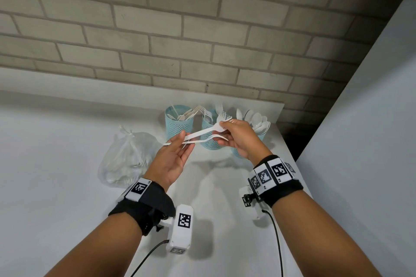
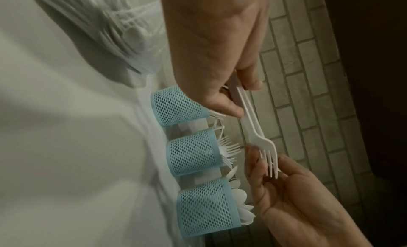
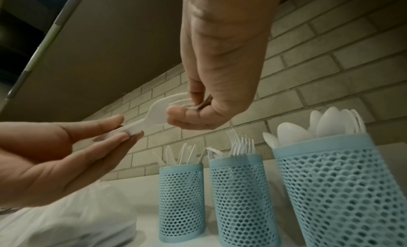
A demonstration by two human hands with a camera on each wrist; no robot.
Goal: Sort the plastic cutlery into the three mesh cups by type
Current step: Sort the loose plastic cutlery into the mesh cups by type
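Head view: above the middle mesh cup (image 1: pixel 210 139), the left hand (image 1: pixel 173 159) pinches two forks' (image 1: pixel 202 134) handles while the right hand (image 1: pixel 236 139) grips their tines, apparently separating them for that fork cup.

No words, brands or numbers can be read. The wristbands (image 1: pixel 273 172) and wrist cameras (image 1: pixel 181 227) bear only black-and-white square marker patterns; tiny print beside them is illegible.

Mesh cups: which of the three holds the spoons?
The rightmost mesh cup in the head view, behind the right hand. Rounded spoon bowls stick out of it; the middle cup shows fork tines, the left cup flat blades.
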